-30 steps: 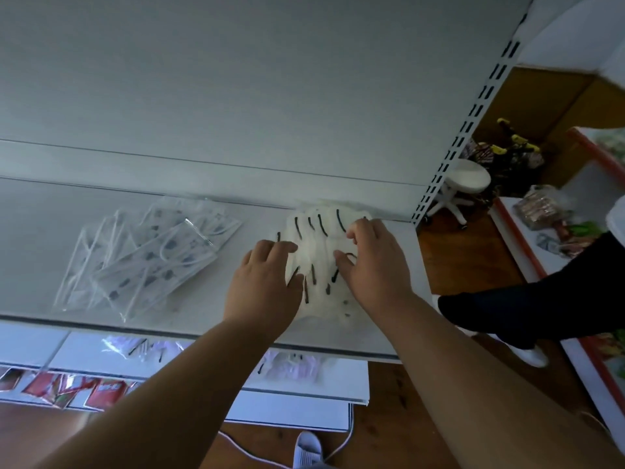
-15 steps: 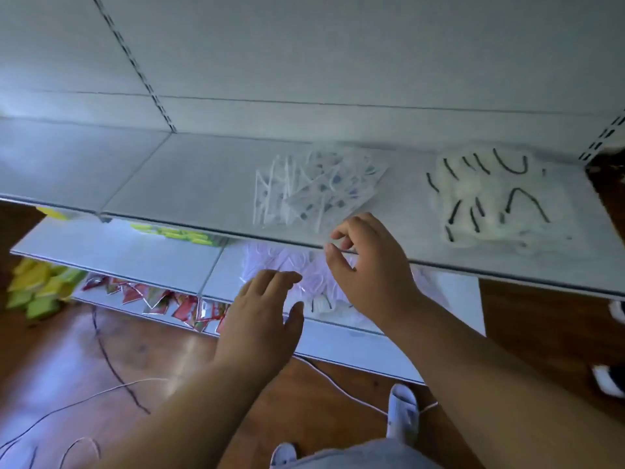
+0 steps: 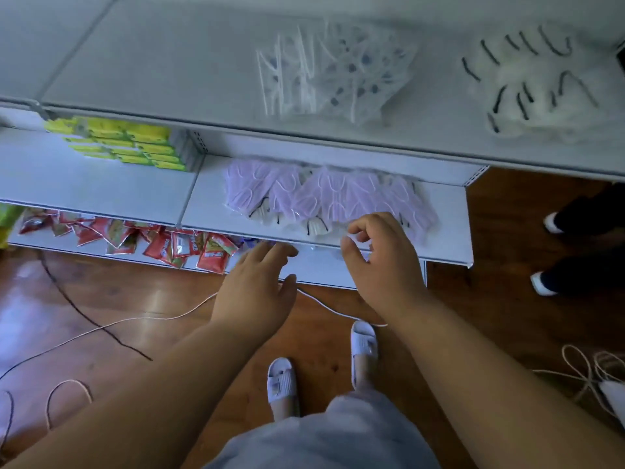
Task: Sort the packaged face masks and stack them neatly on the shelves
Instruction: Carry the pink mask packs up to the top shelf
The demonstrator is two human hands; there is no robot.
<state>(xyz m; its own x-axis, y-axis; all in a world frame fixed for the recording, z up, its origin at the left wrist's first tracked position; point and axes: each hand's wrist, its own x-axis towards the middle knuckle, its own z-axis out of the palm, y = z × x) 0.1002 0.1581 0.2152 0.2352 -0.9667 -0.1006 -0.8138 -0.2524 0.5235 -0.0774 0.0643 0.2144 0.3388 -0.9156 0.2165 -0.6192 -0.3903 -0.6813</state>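
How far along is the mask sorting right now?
Done: patterned masks and black-strapped white masks sit in separate piles on the top shelf. In hand: nothing; left hand and right hand reach toward the lower shelf. Left: the mixed purple masks.

Top shelf (image 3: pixel 169 62): two mask piles are carried, the patterned pile (image 3: pixel 333 69) left of the black-looped pile (image 3: pixel 537 82), well apart.
Middle shelf (image 3: pixel 101 184): boxes (image 3: pixel 125 142) are stacked at the left; a spread of mask packets (image 3: pixel 324 194) lies to the right.
Bottom shelf: sachets (image 3: pixel 135 238) are scattered under the boxes.
Hands: the left hand (image 3: pixel 257 286) and right hand (image 3: pixel 382 262) are held before the middle shelf's front edge.
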